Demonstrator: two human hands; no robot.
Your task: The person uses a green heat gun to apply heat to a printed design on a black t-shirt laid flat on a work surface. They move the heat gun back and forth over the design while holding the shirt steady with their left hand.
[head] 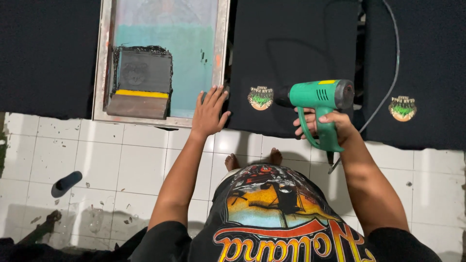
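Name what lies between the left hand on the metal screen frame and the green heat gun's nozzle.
In the head view, a small round green-and-orange print on the black fabric panel lies between the left hand and the green heat gun.

The heat gun (320,97) is green with a yellow label, a grey back and a black nozzle. The shirts (291,43) are black, each with a round green, orange and cream print (260,98). The screen (194,53) is teal in a grey frame. The squeegee (141,82) is dark with a yellow stripe. The floor (121,155) is white tile.
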